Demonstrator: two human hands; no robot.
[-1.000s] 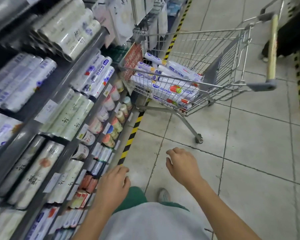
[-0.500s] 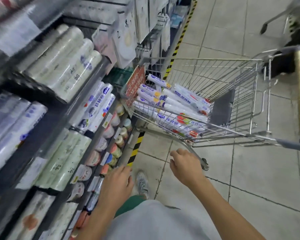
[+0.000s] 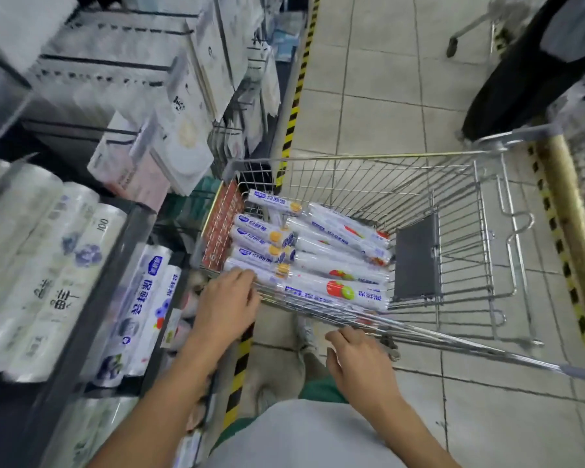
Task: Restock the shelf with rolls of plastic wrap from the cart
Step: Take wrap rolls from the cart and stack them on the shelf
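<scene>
A wire shopping cart [image 3: 453,251] stands in front of me with several white rolls of plastic wrap [image 3: 321,261] lying in its basket, blue labels at one end. My left hand [image 3: 228,305] reaches over the cart's near left corner, fingers spread and touching the nearest roll there, holding nothing. My right hand [image 3: 358,363] hovers below the cart's near rim, fingers loosely curled and empty. The shelf [image 3: 115,292] on my left holds more wrapped rolls [image 3: 142,312] lying side by side.
Flat white packets [image 3: 183,136] hang on hooks above the shelf. A black-and-yellow striped line [image 3: 293,113] runs along the shelf base on the tiled floor. The cart's yellow handle [image 3: 569,211] is at the right. A dark-clothed person [image 3: 534,72] stands at the top right.
I have stepped closer, and the cart now fills the middle of the view. My left hand rose from beside the shelf to the cart's near left corner. My right hand stayed low and empty.
</scene>
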